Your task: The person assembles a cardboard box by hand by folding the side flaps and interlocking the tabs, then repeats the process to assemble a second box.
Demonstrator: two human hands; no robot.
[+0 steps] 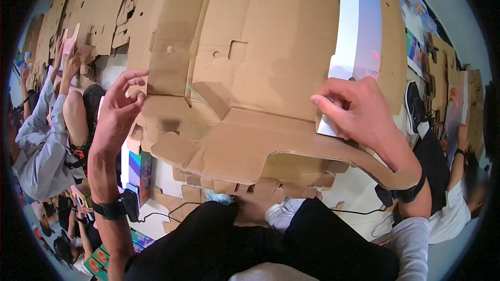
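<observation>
A large flattened cardboard sheet [276, 47] with fold lines and cut-outs lies in front of me, its curved near flap [234, 145] reaching toward my knees. My left hand [120, 106] is beside the sheet's left edge, thumb and forefinger curled close together; whether anything is between them is too small to tell. On the right, my right hand [359, 106] has its fingers bent around the lower end of a white and lilac printed strip [359, 26] along the sheet. The curved flap passes below my right forearm.
A co-worker [41, 135] in light clothes sits at the left, holding a small piece. Another person [448, 203] is at the right, with a black shoe [415, 106] near the sheet. More cardboard [94, 10] stands at the upper left. Black cables [166, 213] run near my legs.
</observation>
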